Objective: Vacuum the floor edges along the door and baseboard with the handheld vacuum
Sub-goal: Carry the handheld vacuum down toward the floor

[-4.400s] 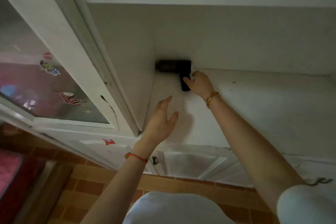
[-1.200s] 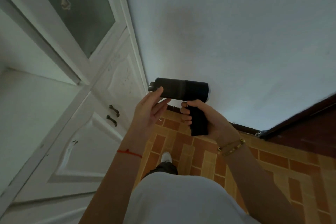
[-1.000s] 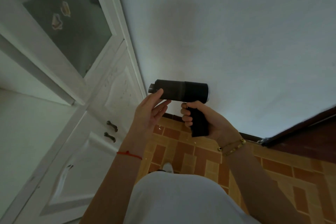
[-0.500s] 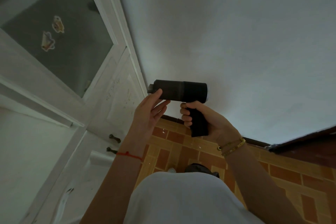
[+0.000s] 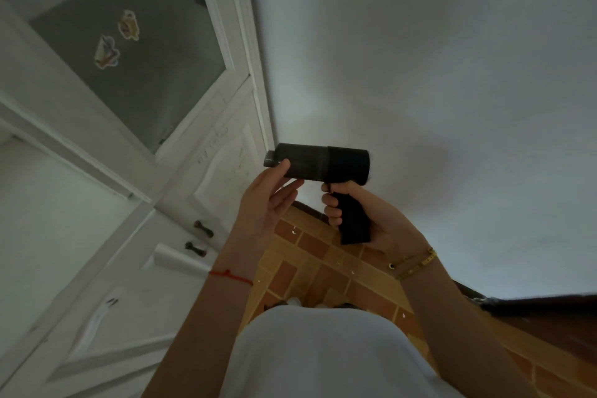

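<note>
Right hand (image 5: pixel 371 220) is wrapped around the pistol grip of the handheld vacuum (image 5: pixel 318 165), barrel level at chest height, nowhere near the floor (image 5: pixel 323 268) yet. Left hand (image 5: pixel 268 203) is loosely open, fingertips (image 5: pixel 282 166) touching the nozzle end, probably steadying it to check or fit something before starting. White wall behind, dark baseboard (image 5: pixel 307 208) below, white cabinet (image 5: pixel 206 171) to the left. No vacuuming done so far, I'd say.

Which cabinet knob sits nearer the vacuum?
The upper knob, above the other knob on the white cabinet, lies closer to the handheld vacuum.
</note>
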